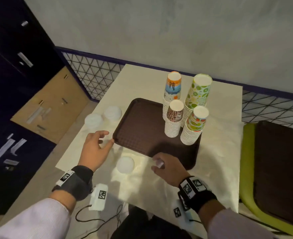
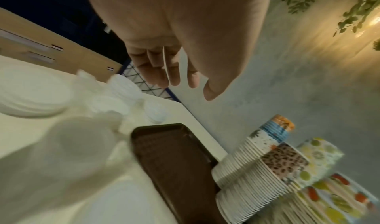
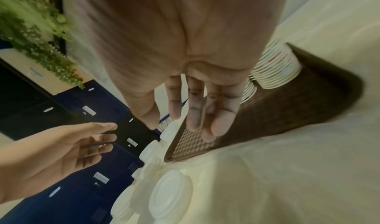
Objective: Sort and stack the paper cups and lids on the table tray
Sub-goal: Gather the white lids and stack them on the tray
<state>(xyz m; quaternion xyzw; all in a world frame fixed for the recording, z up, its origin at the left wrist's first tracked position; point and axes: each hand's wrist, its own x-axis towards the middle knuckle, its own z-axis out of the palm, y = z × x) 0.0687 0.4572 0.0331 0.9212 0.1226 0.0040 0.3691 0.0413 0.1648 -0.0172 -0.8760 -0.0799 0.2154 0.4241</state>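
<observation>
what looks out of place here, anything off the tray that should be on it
Yes: the white lids lie loose on the table left of and in front of the brown tray, unstacked. The four cup stacks stand upside down on the tray's right side. Both hands hold nothing.

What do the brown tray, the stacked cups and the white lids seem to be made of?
Brown tray: probably moulded plastic, matte, with a fine waffle texture. Stacked cups: paper, judging by the printed walls and thin rolled white rims. White lids: likely thin plastic, smooth with pressed rings, though blur leaves it open.
</observation>
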